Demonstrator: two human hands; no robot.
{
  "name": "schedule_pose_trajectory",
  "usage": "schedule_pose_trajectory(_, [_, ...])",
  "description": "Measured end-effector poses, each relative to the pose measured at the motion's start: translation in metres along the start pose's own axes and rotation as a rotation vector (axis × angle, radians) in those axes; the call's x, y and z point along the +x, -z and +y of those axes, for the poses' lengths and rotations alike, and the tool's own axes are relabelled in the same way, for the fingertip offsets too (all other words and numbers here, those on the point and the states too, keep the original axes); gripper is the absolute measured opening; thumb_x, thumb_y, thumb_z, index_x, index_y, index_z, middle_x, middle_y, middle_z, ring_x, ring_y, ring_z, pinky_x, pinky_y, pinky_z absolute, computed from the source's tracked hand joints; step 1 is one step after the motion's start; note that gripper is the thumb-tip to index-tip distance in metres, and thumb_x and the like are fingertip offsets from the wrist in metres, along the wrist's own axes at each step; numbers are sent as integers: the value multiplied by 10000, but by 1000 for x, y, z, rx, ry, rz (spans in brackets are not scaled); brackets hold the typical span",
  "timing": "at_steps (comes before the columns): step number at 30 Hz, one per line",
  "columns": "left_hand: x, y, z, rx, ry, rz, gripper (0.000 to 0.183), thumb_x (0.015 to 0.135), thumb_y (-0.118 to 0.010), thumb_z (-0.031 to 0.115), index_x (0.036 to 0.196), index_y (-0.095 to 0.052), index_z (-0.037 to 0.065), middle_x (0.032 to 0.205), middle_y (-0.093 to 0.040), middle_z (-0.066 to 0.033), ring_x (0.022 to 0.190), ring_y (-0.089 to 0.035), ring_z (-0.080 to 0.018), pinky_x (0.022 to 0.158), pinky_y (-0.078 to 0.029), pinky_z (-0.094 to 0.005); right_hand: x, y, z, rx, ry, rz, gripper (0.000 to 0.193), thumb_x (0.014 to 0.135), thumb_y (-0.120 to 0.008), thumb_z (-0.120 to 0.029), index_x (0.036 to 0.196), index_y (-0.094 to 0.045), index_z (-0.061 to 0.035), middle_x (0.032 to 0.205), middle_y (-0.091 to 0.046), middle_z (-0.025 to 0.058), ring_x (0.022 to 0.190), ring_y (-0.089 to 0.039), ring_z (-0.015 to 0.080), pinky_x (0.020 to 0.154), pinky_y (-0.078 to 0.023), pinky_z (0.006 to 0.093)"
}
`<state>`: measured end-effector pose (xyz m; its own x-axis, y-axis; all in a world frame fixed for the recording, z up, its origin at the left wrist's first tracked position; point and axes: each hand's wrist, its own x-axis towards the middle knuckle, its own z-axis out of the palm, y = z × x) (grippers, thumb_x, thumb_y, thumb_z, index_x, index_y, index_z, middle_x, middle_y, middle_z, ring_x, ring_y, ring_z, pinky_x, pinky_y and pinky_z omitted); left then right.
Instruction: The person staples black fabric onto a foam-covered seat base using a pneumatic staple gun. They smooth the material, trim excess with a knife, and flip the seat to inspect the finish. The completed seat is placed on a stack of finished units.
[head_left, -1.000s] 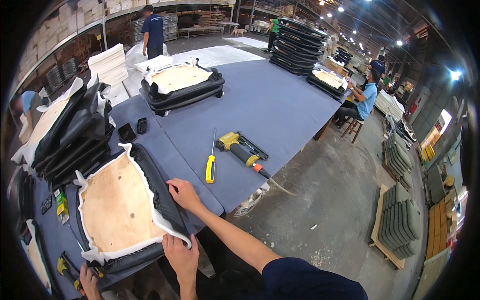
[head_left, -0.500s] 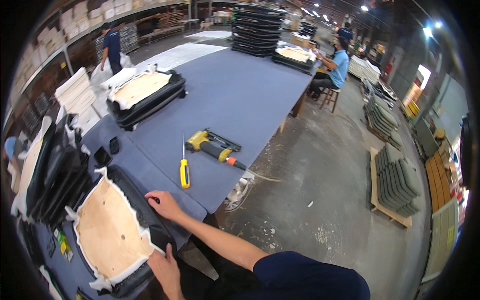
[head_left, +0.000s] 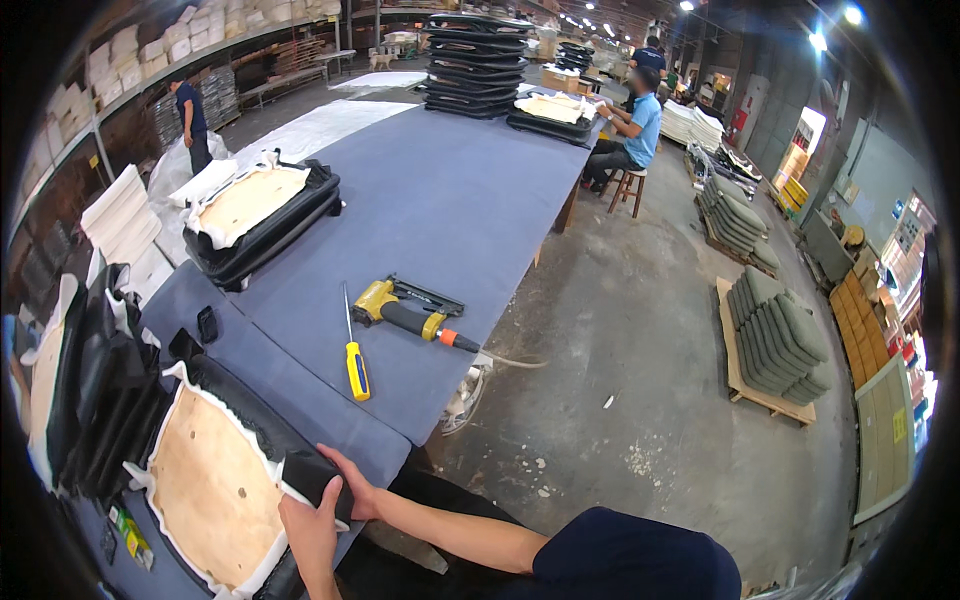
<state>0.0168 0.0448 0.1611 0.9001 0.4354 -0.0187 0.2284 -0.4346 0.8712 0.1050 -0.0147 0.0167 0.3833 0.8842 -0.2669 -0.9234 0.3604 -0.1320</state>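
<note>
The plywood-backed seat cushion (head_left: pixel 213 490) lies left of the screwdriver (head_left: pixel 356 370), nearer the person. The left hand (head_left: pixel 311 535) grips its corner; the right hand (head_left: pixel 353 483) touches the black cover (head_left: pixel 308 473) there, whether gripping I cannot tell. A pneumatic stapler (head_left: pixel 405 313) lies right of the screwdriver.

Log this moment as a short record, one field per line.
Left hand: at one corner of a squarish black cushion with pale wooden base
Right hand: at the same corner's outer side
Surface: blue-grey fabric-covered table
Tools: yellow-and-black pneumatic gun; yellow-handled metal screwdriver
Far end: tall stack of black cushions; seated co-worker in light blue
</note>
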Motion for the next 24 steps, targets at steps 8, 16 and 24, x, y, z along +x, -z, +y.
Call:
schedule_pose_trajectory(8, [26,25,-22,287,-398,-151,272,921,-774,226,1057,-729,-5,981,-720,-251,839,-672,-485,742,-537,-518,-7,-8,-1,-46,50,59,607,930,-615,-695,1212,-724,-168,1180,-724,44,1087,-657,229,1007,-512,416])
schedule_pose_trajectory(16, [30,13,-78,-323,-189,-44,508,971,-796,316,1188,-584,-92,1165,-678,-186,1068,-665,-241,935,-539,-377,-6,-12,3,-107,132,158,592,941,-601,-670,1178,-723,-140,1067,-735,63,955,-694,226,913,-558,405])
schedule_pose_trajectory(24, [25,17,-64,-369,-267,47,351,988,-773,272,1043,-695,-66,971,-721,-123,872,-673,-204,797,-539,-365,-21,-30,13,-400,315,333,646,1008,-521,-677,1165,-684,-72,1020,-714,79,915,-695,219,829,-583,396])
